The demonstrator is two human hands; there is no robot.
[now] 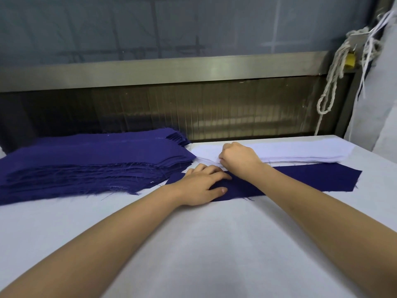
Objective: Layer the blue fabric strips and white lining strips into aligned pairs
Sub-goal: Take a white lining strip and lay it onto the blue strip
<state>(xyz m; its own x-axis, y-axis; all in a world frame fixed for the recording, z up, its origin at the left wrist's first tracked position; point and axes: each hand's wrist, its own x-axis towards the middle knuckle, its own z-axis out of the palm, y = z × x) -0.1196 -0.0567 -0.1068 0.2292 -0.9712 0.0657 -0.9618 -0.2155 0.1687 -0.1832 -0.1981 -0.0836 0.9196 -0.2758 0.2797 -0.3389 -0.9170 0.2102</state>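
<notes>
My left hand [206,182] lies flat, fingers spread, pinning the blue strip [285,181] so it stays put while my right hand [238,155] pinches a lining edge off the white stack [300,151].

The right hand [237,154] is curled at the near left end of the white stack [300,151], and its fingertips are turned under, so whether they pinch a strip cannot be told. The left hand [204,187] covers the left end of the single blue strip [300,179], and the right forearm crosses its middle. The blue pile [90,162] runs off the left edge. The glass [171,24] behind is blurred.
</notes>
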